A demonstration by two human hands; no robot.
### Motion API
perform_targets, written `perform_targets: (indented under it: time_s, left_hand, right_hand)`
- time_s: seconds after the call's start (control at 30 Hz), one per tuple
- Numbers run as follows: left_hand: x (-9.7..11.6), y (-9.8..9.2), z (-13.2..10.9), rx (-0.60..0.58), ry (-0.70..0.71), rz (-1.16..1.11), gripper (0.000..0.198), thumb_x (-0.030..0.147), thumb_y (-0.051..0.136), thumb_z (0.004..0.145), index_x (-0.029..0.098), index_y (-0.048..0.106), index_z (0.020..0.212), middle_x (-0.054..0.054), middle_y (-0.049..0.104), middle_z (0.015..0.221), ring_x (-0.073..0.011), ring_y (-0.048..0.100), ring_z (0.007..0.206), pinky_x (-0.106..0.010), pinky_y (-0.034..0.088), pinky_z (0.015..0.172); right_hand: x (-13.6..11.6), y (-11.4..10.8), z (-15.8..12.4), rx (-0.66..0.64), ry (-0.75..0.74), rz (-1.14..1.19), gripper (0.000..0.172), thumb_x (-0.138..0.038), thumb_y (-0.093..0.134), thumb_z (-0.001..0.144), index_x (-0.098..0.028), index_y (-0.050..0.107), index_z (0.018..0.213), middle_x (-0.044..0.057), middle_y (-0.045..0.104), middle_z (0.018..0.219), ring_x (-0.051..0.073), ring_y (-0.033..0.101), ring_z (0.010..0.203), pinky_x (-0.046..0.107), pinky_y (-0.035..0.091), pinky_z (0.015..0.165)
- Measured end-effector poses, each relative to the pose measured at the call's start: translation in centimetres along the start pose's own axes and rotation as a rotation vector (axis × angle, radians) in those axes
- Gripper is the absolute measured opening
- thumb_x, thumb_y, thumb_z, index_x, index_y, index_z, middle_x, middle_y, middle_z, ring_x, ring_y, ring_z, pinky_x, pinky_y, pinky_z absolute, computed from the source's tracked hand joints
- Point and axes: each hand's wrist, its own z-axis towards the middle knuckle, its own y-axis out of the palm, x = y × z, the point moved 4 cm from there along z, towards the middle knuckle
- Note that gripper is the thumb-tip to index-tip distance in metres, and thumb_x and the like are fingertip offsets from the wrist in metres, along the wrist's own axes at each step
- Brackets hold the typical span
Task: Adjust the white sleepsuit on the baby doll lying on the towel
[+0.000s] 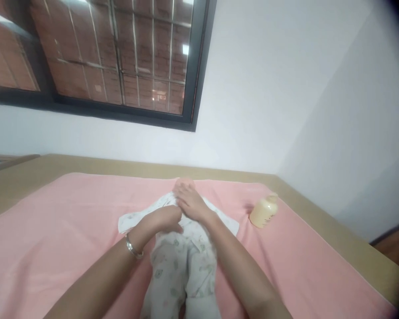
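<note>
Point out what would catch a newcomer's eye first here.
First, the small figure in white, leaf-patterned clothes, lying lower centre on a pink cloth sheet, with the left hand and right hand at its upper body. Next, the glossy pale-yellow rounded bottle on the sheet to the right. Finally, the dark-framed glass window with metal bars at upper left.

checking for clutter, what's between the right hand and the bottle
From the right hand to the bottle: a white sleeve, then pink cloth, seen in the head view.
</note>
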Motion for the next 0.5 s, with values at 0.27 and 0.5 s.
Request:
perform_targets:
  time_s: [0.27,0.5]
  left_hand:
    - [-1.4,1.2,-2.3,0.14,0.034,-0.106,0.037,0.044,0.049,0.077,0.019,0.04,0.051,0.003,0.039,0.048,-0.011,0.035,0.047,-0.025,0.025,0.047]
    - [-3.6,2.4,-3.9,0.258,-0.017,-0.376,0.041,0.049,0.042,0.081,0.019,0.032,0.055,0.003,0.036,0.055,-0.0109,0.033,0.051,-0.025,0.024,0.05]
  right_hand:
    - [-0.1,-0.1,-0.8,0.088,0.023,0.031,0.043,-0.03,0.039,0.094,-0.018,0.043,0.135,0.008,0.038,0.142,0.021,0.026,0.134,0.043,0.019,0.111]
    - [-0.5,-1.4,-4.5,0.241,0.073,0.15,0.044,-0.03,0.041,0.092,-0.017,0.045,0.134,0.01,0.038,0.142,0.024,0.033,0.131,0.044,0.027,0.107]
